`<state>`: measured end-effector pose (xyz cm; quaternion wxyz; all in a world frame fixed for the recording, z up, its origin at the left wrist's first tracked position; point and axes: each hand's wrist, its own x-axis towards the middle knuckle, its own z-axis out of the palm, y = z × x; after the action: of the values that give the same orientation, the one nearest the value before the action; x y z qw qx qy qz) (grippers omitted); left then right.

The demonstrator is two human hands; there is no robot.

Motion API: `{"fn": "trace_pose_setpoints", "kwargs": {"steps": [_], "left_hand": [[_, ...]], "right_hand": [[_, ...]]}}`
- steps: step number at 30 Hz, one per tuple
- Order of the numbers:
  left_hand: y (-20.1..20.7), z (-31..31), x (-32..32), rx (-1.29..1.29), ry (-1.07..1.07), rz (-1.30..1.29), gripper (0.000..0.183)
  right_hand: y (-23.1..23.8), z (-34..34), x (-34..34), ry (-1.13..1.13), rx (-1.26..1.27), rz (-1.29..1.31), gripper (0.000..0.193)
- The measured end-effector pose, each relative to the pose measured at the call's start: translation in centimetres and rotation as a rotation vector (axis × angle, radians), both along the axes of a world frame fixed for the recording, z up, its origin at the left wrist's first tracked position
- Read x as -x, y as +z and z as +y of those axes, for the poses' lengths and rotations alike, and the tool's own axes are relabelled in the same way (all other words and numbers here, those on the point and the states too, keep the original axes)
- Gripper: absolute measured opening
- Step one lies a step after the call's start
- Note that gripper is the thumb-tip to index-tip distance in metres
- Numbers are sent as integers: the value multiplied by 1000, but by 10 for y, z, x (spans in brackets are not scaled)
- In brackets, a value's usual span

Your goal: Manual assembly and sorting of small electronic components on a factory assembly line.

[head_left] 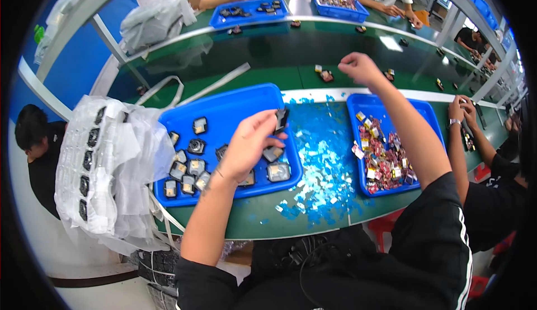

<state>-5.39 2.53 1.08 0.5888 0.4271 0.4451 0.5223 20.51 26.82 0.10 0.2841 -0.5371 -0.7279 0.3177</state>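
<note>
My left hand (249, 145) is closed around a small black casing (281, 121), above the right part of a blue tray (235, 95). Several grey and black square casings (196, 167) lie in that tray. Farther off and to the right, my right hand (362, 69) reaches over the green belt (263, 58), its fingers drawn together in a pinch; whatever is between them is too small to make out. A small reddish and black part (326, 76) rests on the belt just left of it. Under my right forearm, a second blue tray (353, 109) holds many small red and yellow parts (383, 162).
Blue and white scraps (321, 170) cover the table between the trays. Stacked clear plastic trays (95, 164) with black parts stand at the left. Across the belt, two people sit by blue trays (249, 12). A co-worker's hands (463, 111) are close on the right.
</note>
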Motion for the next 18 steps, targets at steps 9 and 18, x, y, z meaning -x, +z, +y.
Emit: {"fn": "trace_pose_setpoints", "kwargs": {"steps": [9,18], "left_hand": [[-7,-4,-23,94,-46,-412,34],[-5,-14,-37,56,-27,-164,36]], "right_hand": [[51,-163,-56,545,-201,-380,20],[21,-199,-83,300,-154,-295,12]]}}
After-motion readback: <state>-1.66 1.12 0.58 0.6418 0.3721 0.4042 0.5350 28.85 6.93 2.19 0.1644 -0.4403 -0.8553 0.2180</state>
